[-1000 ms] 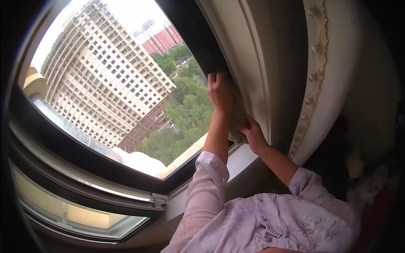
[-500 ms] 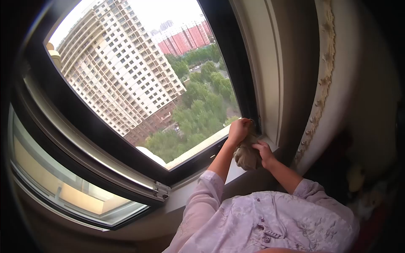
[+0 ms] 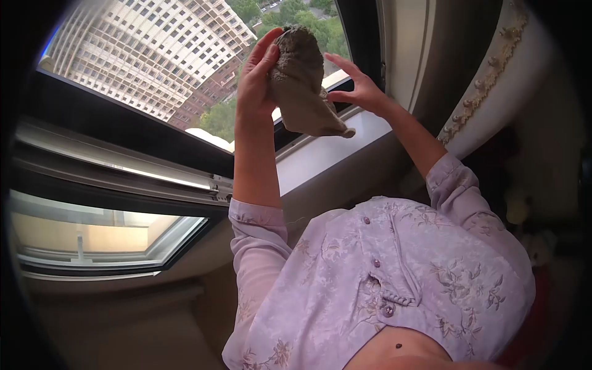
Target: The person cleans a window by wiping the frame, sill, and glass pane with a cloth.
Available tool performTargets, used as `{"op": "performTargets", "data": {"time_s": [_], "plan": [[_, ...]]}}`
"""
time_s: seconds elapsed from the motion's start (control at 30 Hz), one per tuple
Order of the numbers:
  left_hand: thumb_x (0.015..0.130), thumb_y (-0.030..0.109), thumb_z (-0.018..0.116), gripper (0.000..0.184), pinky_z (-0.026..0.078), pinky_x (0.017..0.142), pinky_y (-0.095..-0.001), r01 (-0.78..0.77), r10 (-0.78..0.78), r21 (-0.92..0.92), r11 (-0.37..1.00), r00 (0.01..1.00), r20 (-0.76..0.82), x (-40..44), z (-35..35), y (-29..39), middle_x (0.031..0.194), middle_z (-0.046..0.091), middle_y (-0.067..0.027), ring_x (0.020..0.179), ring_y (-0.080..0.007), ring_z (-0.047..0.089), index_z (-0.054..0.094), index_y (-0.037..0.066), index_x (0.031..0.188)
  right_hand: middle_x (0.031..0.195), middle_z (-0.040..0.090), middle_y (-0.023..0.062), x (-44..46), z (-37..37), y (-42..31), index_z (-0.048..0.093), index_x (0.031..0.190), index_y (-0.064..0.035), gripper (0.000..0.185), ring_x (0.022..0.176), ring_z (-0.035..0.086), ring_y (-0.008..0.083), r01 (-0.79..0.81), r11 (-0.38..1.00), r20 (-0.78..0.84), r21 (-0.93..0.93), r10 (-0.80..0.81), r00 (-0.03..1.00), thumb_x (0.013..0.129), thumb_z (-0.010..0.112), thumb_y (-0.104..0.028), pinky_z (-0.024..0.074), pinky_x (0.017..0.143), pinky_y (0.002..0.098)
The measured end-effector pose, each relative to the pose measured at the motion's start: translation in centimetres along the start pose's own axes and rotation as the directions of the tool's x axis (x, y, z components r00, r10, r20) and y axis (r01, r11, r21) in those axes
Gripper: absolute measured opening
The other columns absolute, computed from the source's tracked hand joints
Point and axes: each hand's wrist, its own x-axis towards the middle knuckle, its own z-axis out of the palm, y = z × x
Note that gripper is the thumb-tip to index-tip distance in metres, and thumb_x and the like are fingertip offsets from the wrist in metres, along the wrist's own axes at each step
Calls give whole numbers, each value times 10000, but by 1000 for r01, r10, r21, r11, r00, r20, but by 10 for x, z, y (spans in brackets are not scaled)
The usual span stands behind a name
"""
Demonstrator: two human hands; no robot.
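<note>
My left hand (image 3: 258, 77) is raised in front of the window glass, with its fingers and thumb round a grey-brown cloth (image 3: 302, 92). The cloth is bunched at the top, and a loose corner hangs down to the right. Just right of the cloth is my right hand (image 3: 357, 86), its fingers and thumb spread apart with nothing between them. Behind both hands stands the dark window frame (image 3: 364, 43), and below them runs the white sill (image 3: 333, 148).
An open window sash (image 3: 92, 237) stands at the lower left, beside a metal-edged frame rail (image 3: 123, 161). A pale curtain with beaded trim (image 3: 478, 92) hangs at the right. Tall buildings (image 3: 166, 46) and trees show through the glass.
Both hands have come away from the frame's lower right corner. My left hand has lifted the cloth up and to the left; my right hand has let go of it and opened.
</note>
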Motion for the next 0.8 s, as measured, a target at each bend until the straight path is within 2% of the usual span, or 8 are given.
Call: {"op": "performTargets", "data": {"time_s": [0.1, 0.2, 0.3, 0.4, 0.47, 0.6, 0.67, 0.8], "plan": [[912, 92, 534, 338, 536, 756, -308, -19, 34, 160, 987, 995, -92, -8, 7, 11, 1047, 626, -135, 898, -187, 628, 505, 27, 1242, 1293, 466, 105, 25, 28, -3, 447, 1318, -93, 632, 1210, 426, 178, 184, 974, 283, 129, -214, 935, 799, 699, -351, 340, 1012, 320], [903, 80, 560, 296, 522, 674, -239, -103, 236, 467, 878, 943, -236, -21, -15, 30, 917, 654, -110, 782, -133, 629, 544, 6, 1189, 1282, 496, 111, 32, 42, 8, 529, 1221, -51, 550, 1124, 527, 196, -432, 744, 559, 511, 95, 824, 805, 687, -375, 405, 966, 320], [891, 96, 586, 295, 503, 628, -222, -5, 336, 738, 675, 893, -301, -45, -44, 41, 857, 659, -113, 722, -109, 616, 552, -6, 1165, 1129, 595, 77, 19, 47, -10, 506, 1220, -13, 479, 1026, 574, 151, -533, 372, 538, 760, 101, 837, 878, 599, -336, 451, 911, 293], [885, 171, 616, 362, 477, 601, -214, 131, 266, 694, 708, 861, -434, -64, -80, 27, 851, 657, -105, 707, -97, 603, 529, -4, 1190, 1087, 613, 100, 12, 47, -30, 493, 1219, -8, 468, 992, 594, 164, -584, 186, 577, 790, 95, 811, 902, 552, -347, 478, 889, 310], [900, 426, 547, 540, 426, 866, -289, 143, 212, 702, 697, 895, -392, -78, -112, 11, 1105, 594, -132, 1007, -137, 545, 479, 30, 1261, 1092, 612, 117, 11, 47, -33, 500, 1203, -2, 449, 965, 609, 181, -642, 67, 631, 764, 132, 765, 909, 538, -339, 487, 881, 315], [877, 631, 375, 777, 357, 991, -382, 278, -221, 158, 947, 926, -306, -113, -73, -39, 1250, 524, -129, 1161, -231, 488, 324, 30, 1368, 1037, 635, 119, 23, 52, -19, 541, 1140, 3, 382, 922, 633, 200, -683, -189, 683, 705, -77, 726, 909, 528, -302, 512, 840, 341], [891, 604, 373, 724, 361, 1008, -409, 260, -297, -174, 950, 925, -238, -123, -64, -65, 1274, 513, -116, 1194, -240, 470, 356, 47, 1355, 1054, 627, 116, 28, 56, -12, 542, 1140, -1, 339, 918, 631, 184, -671, -51, 663, 740, -118, 740, 881, 555, -219, 510, 840, 321], [957, 472, 337, 569, 413, 986, -442, 200, -262, -195, 960, 888, -377, -129, -43, -68, 1280, 500, -148, 1181, -278, 490, 405, 34, 1315, 1045, 619, 99, 32, 54, -12, 535, 1145, 10, 346, 927, 611, 151, -658, 341, 662, 671, 124, 739, 838, 609, -133, 485, 864, 292]]}}
